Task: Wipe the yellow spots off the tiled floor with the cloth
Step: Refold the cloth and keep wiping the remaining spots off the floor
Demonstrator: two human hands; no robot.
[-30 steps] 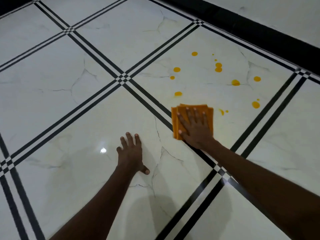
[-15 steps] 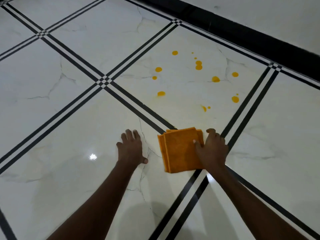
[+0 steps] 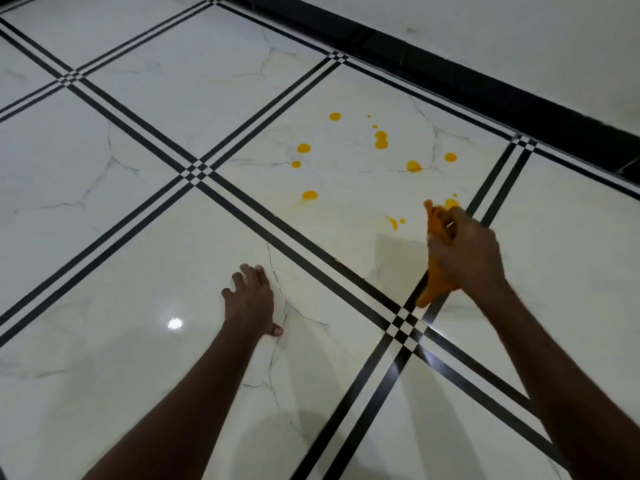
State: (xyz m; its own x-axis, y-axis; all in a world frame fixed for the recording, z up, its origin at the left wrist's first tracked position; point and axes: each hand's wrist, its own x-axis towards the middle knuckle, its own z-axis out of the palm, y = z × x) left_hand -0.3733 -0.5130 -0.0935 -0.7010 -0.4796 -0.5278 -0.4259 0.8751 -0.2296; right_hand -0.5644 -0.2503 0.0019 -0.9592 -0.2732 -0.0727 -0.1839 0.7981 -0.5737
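Observation:
Several yellow spots dot one white marble tile ahead and to the right. My right hand grips the orange cloth and holds it lifted above the floor, bunched and hanging down, near the right edge of the spotted tile. The cloth's shadow falls on the tile to its left. My left hand rests flat on the nearer tile with fingers spread, well left of the cloth.
Black double lines cross between the tiles. A black skirting band runs along the wall at the upper right. A light glare shines on the tile left of my left hand.
My right hand dragged the cloth back from the spots, then picked it up off the floor and raised it to the right. The left hand stayed planted.

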